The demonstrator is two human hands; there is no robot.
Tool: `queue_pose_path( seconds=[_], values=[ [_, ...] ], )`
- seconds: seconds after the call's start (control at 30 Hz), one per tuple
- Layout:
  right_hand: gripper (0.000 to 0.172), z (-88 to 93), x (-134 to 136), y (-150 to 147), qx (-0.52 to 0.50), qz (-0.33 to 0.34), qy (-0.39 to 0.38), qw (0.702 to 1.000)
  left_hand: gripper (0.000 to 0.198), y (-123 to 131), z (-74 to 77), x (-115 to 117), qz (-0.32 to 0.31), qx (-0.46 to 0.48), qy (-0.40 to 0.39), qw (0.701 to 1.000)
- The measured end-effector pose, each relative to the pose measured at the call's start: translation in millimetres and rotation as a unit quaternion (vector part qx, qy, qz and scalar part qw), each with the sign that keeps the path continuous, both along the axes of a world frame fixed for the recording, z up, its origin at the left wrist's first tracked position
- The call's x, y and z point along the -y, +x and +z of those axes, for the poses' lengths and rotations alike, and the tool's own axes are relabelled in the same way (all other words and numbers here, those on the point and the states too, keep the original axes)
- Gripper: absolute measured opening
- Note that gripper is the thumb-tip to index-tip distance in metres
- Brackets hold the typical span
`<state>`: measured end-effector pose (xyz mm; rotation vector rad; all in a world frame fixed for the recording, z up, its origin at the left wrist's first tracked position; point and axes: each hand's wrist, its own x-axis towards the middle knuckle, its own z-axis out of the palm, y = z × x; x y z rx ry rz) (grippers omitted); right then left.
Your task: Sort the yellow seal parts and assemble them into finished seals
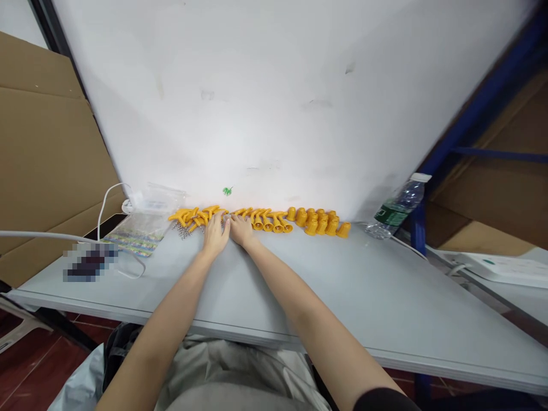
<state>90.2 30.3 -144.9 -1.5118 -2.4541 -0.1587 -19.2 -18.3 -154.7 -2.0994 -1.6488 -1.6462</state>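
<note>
A row of several small orange plastic parts [274, 220] lies along the far edge of a grey table [299, 285], against a white board. Small metal springs [182, 229] lie at the row's left end. My left hand [215, 235] lies flat on the table with fingers stretched toward the orange parts. My right hand [241, 229] rests beside it, touching it, its fingers curled at the row; whether they pinch a part is hidden.
A clear bag [148, 220] with colourful sheets sits at the left by a white cable [107, 205]. A plastic water bottle [398, 206] lies at the right. A white power strip [500, 267] lies far right. Cardboard stands on the left.
</note>
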Motion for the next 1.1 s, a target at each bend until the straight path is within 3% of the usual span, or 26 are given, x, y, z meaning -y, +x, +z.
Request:
queue_pose_path(
  seconds=[0.33, 0.53, 0.7, 0.83, 1.0, 1.1],
  values=[
    [0.054, 13.9, 7.4, -9.5, 0.063, -0.010, -0.039, 0.997, 0.033, 0.3, 2.6, 2.9, -0.019, 0.002, -0.019, 1.000],
    [0.050, 39.2, -3.7, 4.5, 0.065, 0.010, -0.115, 0.991, 0.032, 2.7, 4.4, 5.0, -0.016, 0.003, -0.018, 1.000],
    [0.039, 70.7, -26.3, 53.9, 0.077, -0.079, -0.141, 0.984, 0.030, 4.0, 3.3, 6.0, -0.023, -0.005, -0.012, 1.000],
    [0.040, 82.9, -37.5, 111.1, 0.075, -0.157, -0.147, 0.974, 0.029, 3.9, 0.9, 5.3, -0.028, -0.015, -0.010, 0.999],
    [0.051, 66.7, -37.7, 172.0, 0.029, -0.236, -0.071, 0.969, 0.030, 3.9, -0.9, 5.5, -0.036, -0.017, -0.023, 0.999],
    [0.047, 46.2, -34.5, 192.8, 0.017, -0.249, -0.092, 0.964, 0.030, 4.3, -1.5, 6.0, -0.037, -0.019, -0.031, 0.999]
  ],
)
